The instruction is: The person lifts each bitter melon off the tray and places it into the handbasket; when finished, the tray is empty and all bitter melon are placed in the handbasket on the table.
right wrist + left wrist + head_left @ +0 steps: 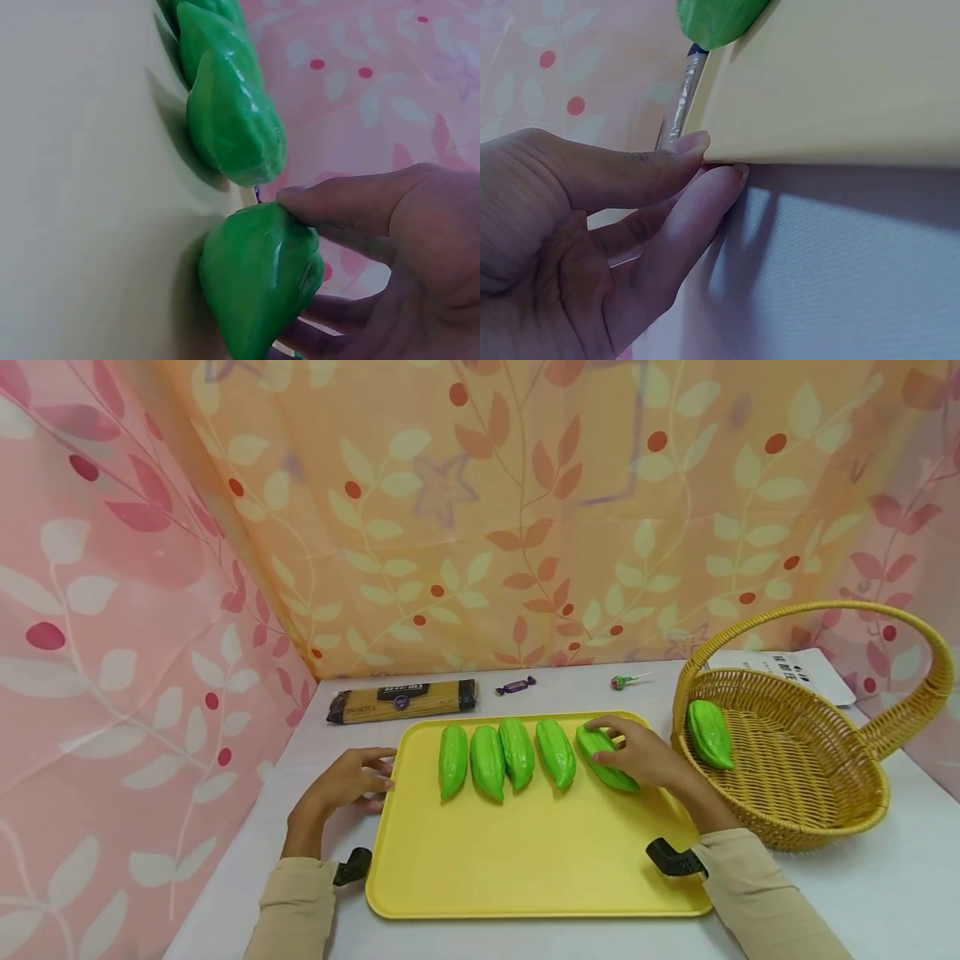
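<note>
On the yellow tray (517,860) lies a row of several green ridged gourds (487,763), each tapering to a point toward the near side. My right hand (647,758) holds the rightmost gourd (259,274), thumb on one side and fingers round the other; the gourd is low over the tray's surface. At the tray's left edge, my left hand (347,783) pinches the rim between thumb and finger, as the left wrist view shows close up. Another green gourd (709,734) leans inside the wicker basket (795,760), against its left wall.
The basket's tall handle (817,607) arches up beside my right forearm. Behind the tray lie a spaghetti pack (405,700), a purple wrapped candy (516,686) and a lollipop (619,682). A white printed packet (810,670) lies behind the basket. Patterned cloth hangs at the back and sides.
</note>
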Demonstrator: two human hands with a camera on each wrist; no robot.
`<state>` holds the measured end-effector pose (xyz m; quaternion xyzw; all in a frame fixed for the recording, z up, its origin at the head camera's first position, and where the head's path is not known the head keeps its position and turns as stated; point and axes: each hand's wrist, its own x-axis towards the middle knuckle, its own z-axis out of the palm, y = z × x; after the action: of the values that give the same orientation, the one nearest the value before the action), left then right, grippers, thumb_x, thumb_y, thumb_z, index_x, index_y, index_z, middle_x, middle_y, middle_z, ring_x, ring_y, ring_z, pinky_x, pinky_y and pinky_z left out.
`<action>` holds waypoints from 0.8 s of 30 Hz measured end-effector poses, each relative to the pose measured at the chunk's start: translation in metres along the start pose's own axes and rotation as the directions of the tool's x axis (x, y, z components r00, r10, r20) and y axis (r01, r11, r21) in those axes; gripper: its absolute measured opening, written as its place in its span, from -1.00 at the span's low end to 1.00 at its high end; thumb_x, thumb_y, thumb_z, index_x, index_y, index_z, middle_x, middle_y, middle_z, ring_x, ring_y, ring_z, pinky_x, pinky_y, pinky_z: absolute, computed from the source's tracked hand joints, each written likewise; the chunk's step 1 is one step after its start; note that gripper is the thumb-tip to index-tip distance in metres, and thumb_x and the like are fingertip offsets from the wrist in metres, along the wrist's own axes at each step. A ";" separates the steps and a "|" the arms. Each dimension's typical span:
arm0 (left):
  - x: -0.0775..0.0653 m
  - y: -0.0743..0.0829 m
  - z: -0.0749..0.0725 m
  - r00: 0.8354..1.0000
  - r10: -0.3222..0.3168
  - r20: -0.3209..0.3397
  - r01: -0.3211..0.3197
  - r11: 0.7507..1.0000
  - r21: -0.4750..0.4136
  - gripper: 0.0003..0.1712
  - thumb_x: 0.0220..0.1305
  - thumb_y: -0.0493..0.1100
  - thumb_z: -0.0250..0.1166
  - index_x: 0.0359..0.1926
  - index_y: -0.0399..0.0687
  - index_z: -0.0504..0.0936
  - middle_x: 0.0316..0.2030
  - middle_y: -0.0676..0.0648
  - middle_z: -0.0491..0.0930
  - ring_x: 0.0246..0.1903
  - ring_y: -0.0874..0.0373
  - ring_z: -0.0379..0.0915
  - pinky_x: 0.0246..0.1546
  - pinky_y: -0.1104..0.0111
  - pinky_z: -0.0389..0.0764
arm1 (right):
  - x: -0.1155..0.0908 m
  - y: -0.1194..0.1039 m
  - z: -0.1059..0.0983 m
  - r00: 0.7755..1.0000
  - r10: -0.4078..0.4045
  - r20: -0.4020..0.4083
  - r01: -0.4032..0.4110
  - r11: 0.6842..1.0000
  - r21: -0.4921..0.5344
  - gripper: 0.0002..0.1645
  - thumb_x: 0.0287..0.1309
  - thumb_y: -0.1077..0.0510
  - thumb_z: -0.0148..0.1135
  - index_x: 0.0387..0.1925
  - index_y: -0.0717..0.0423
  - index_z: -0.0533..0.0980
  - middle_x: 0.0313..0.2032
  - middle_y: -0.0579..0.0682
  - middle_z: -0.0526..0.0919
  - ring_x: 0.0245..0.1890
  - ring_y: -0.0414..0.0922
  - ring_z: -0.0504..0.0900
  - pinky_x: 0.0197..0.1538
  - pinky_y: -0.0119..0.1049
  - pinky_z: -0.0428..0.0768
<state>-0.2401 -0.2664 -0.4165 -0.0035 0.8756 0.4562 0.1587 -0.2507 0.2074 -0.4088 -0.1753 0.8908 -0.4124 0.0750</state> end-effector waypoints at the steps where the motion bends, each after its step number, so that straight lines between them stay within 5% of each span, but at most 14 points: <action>1: 0.000 0.001 0.000 1.000 0.001 0.000 -0.001 1.000 -0.001 -0.24 0.34 -0.33 0.43 0.53 -0.22 0.42 0.18 -0.32 0.58 -0.29 0.11 0.62 -0.30 0.25 0.78 | -0.001 -0.001 -0.001 1.000 0.013 0.005 -0.013 1.000 0.002 -0.30 0.41 0.18 0.36 0.49 0.23 0.38 0.38 0.42 0.40 0.26 0.39 0.50 0.06 0.12 0.68; 7: 0.000 0.002 0.000 1.000 -0.012 -0.004 0.012 1.000 -0.001 -0.26 0.35 -0.34 0.42 0.52 -0.20 0.44 0.17 -0.30 0.58 -0.31 0.09 0.63 -0.30 0.28 0.77 | -0.007 -0.017 -0.008 0.998 0.057 0.042 -0.057 0.998 0.008 -0.14 0.39 0.17 0.36 0.58 0.27 0.23 0.29 0.47 0.44 0.19 0.35 0.56 -0.02 0.02 0.70; 16: -0.001 0.003 0.001 1.000 -0.016 -0.002 0.016 1.000 0.001 -0.25 0.35 -0.34 0.41 0.52 -0.20 0.43 0.17 -0.31 0.58 -0.33 0.08 0.63 -0.29 0.27 0.77 | -0.028 -0.051 -0.028 0.999 -0.014 0.053 0.014 1.000 0.005 -0.08 0.35 0.11 0.39 0.61 0.17 0.21 0.35 0.42 0.44 0.28 0.37 0.50 0.09 0.11 0.67; 24: -0.003 0.003 0.000 1.000 0.007 0.010 -0.007 1.000 0.004 -0.24 0.34 -0.34 0.41 0.53 -0.25 0.41 0.17 -0.33 0.57 -0.31 0.08 0.62 -0.28 0.24 0.78 | -0.056 -0.077 -0.050 0.998 -0.047 -0.042 0.046 0.999 -0.006 -0.06 0.28 0.05 0.45 0.60 0.03 0.26 0.25 0.35 0.53 0.20 0.31 0.58 -0.07 -0.05 0.70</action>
<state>-0.2379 -0.2652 -0.4136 0.0023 0.8756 0.4551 0.1617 -0.1938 0.2174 -0.3180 -0.1875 0.8889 -0.4155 0.0463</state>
